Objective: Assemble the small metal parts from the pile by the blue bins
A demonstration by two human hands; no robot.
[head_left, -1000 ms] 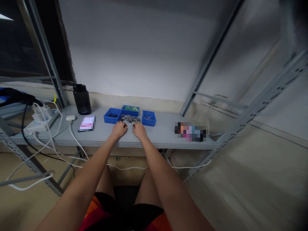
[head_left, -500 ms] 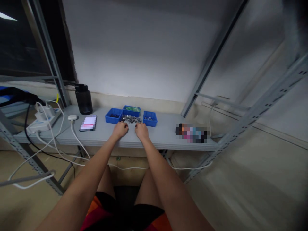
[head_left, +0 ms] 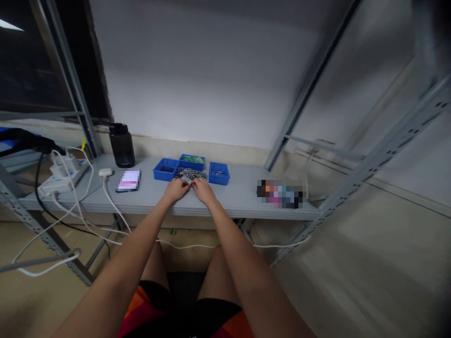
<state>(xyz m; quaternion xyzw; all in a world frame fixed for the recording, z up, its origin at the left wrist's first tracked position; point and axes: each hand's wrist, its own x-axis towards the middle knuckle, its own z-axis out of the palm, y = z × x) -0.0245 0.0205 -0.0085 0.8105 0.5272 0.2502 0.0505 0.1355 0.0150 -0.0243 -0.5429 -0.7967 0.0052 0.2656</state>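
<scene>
Fingertips have drawn together since half a second ago: the right hand (head_left: 203, 190) has shifted inward, almost meeting the left hand (head_left: 176, 189). Three blue trays (head_left: 219, 180) stand beyond the hands: one ahead and left, one straight ahead behind the pile, one ahead and right. One dark bottle (head_left: 122, 148) and one phone (head_left: 128, 180) are left of the hands; one pixelated object (head_left: 280, 194) lies well to their right. One pile of metal pieces (head_left: 192, 173), too small to count, lies just beyond the fingertips. Both hands have fingers curled in; whether either grips a piece, I cannot tell
</scene>
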